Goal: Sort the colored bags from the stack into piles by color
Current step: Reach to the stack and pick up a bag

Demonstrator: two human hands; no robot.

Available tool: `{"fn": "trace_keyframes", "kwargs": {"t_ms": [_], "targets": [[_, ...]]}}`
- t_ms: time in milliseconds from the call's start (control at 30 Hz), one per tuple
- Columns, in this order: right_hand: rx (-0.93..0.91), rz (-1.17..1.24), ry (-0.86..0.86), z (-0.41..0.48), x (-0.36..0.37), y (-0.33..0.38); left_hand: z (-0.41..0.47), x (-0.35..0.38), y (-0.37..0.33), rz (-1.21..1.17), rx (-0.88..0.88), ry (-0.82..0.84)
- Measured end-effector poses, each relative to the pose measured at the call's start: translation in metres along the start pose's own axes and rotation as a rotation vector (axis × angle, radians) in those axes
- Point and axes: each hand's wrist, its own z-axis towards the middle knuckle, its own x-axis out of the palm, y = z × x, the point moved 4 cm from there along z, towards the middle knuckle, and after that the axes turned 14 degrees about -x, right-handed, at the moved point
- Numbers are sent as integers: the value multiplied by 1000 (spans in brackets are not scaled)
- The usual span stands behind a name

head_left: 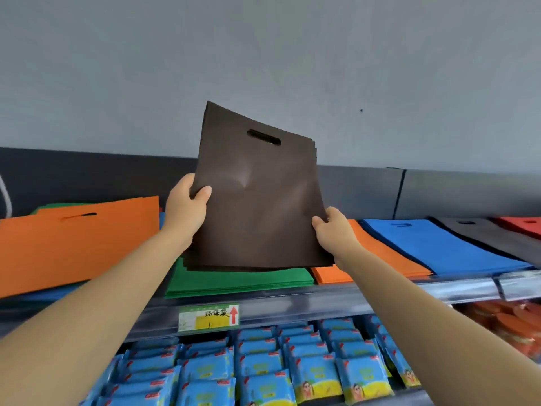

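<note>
A bundle of dark brown bags (pixel 257 197) with a cut-out handle is lifted upright above the shelf. My left hand (pixel 186 208) grips its left edge, thumb on the front. My right hand (pixel 333 232) grips its lower right edge. Under the bundle lies a green pile (pixel 234 281). An orange pile (pixel 73 244) lies at the left, over green and blue bags. To the right lie another orange pile (pixel 377 256), a blue pile (pixel 433 244), a dark grey pile (pixel 497 235) and a red pile (pixel 524 224).
The bags lie on a shop shelf with a clear front rail (pixel 322 303) carrying a green and yellow price label (pixel 208 317). Below it stand rows of blue snack packets (pixel 263 364) and orange packets (pixel 509 323). A grey wall rises behind the shelf.
</note>
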Motion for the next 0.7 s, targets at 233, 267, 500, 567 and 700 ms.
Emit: {"fn": "trace_keyframes", "kwargs": {"t_ms": [233,267,500,567,700], "targets": [[-70,-48,-204,-15,-116,-38,-49,104,-23,75,-114,174],[-77,-50,-229,-17,-133,-44,-58,120,-25,75,-133,221],[-46,-60,-286,-34,-242,-87,-107,219,-41,104,-131,386],[-40,-63,-295,-39,-268,-100,-119,244,-46,98,-111,369],[-43,-83,-333,-48,-317,-123,-144,296,-57,94,-106,382]]}}
